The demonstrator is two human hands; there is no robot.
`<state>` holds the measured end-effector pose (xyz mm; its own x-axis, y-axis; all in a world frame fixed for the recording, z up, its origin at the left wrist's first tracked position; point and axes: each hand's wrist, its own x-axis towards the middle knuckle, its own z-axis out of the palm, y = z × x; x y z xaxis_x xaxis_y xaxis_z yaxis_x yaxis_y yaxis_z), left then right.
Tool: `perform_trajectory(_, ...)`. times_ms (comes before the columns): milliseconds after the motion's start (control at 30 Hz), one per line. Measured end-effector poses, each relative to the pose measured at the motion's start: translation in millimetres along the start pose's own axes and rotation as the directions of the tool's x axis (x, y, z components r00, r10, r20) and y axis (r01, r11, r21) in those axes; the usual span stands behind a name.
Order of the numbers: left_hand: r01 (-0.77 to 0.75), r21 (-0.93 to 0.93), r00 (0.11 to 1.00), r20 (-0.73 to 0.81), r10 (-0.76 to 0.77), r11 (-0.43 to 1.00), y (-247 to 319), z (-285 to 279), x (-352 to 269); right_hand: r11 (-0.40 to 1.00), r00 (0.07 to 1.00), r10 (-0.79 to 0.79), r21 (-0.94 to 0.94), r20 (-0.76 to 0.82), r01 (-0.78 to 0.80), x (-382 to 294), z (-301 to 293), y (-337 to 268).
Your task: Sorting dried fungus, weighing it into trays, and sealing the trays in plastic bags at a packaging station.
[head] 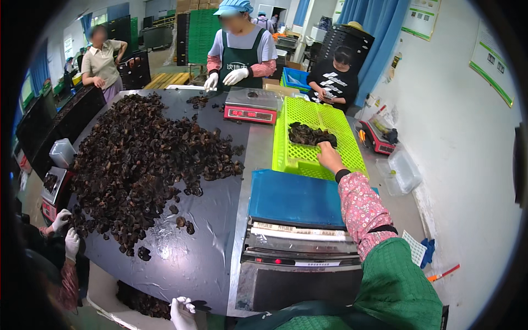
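Note:
My right hand, bare and in a pink floral sleeve, reaches forward to a clear plastic tray filled with dark wood ear mushrooms. Its fingers are closed on the near right edge of the tray, which sits on an upturned lime-green plastic crate. My left hand is out of view. Just in front of me lies a film wrapping machine with a blue top. A large heap of wood ear mushrooms spreads over the dark tabletop to the left.
Digital scales stand at the far side, right and left. Clear trays lie by the wall. Co-workers stand across the table and at left; a white-gloved hand shows at the bottom edge, its arm hidden, near a white bin.

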<state>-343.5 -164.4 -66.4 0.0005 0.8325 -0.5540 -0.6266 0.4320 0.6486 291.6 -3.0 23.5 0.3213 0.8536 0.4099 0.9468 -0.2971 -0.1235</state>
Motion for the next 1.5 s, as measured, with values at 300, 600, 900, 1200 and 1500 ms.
perform_trajectory(300,0.001,0.1,1.0,0.029,-0.004,0.995,-31.3,47.9,-34.9,0.962,0.959,-0.255,-0.137,-0.124,0.238,-32.7,-6.3,-8.6)
perform_trajectory(600,-0.105,0.323,0.954,0.301,0.003,0.94,-36.2,141.2,-37.0,0.94,0.938,-0.341,0.033,0.061,0.34,-151.0,-84.3,-53.7)
perform_trajectory(900,-0.509,0.551,0.669,0.737,-0.098,0.661,-38.3,250.3,-29.6,0.958,0.951,-0.26,0.169,0.165,0.232,-220.7,-124.7,-81.0)
perform_trajectory(1200,-0.856,0.502,0.508,0.861,0.027,0.123,-56.2,347.7,67.6,0.941,0.982,0.094,0.338,-0.166,-0.033,-214.8,-143.1,-21.4)
perform_trajectory(1500,-0.831,0.535,0.555,0.817,-0.159,-0.153,-75.0,351.8,79.3,0.583,0.819,0.458,0.579,0.346,-0.57,-202.0,-89.9,23.8)
